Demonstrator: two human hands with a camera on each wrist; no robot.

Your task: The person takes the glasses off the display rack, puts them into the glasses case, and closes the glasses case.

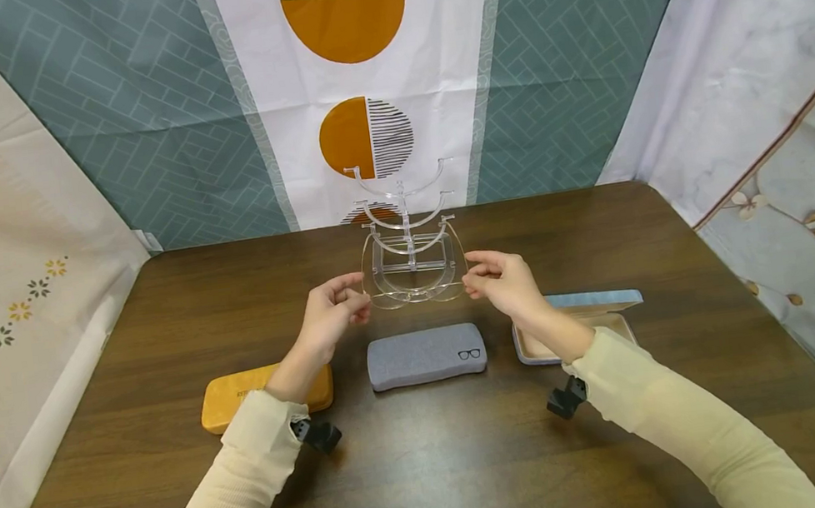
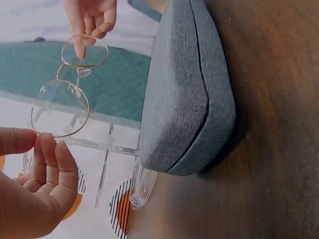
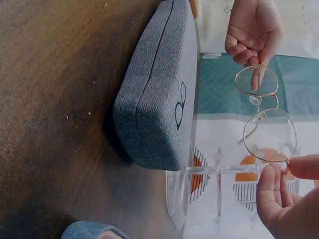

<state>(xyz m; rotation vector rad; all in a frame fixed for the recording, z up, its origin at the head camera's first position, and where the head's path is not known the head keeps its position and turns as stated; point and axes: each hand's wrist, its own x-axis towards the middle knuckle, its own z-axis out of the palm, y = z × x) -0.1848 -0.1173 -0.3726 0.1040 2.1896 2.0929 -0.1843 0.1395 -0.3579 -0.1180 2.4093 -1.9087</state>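
Between both hands is a pair of eyeglasses (image 2: pixel 88 110) with round lenses and a thin gold frame. My left hand (image 1: pixel 331 313) pinches one side near the hinge, thumb against fingers. On the opposite side, my right hand (image 1: pixel 504 281) pinches the frame the same way. In the head view the glasses are held in front of a clear tiered display stand (image 1: pixel 412 268), lenses toward me and temples pointing to it. Whether they touch the stand cannot be told. Below the hands lies a closed grey glasses case (image 1: pixel 419 355) with a small glasses print.
A yellow glasses case (image 1: pixel 230 391) lies at the left, partly behind my left forearm. At the right, a blue glasses case (image 1: pixel 597 298) stands with its lid up, partly covered by my right arm. Patterned cloths hang behind the wooden table (image 1: pixel 432 469).
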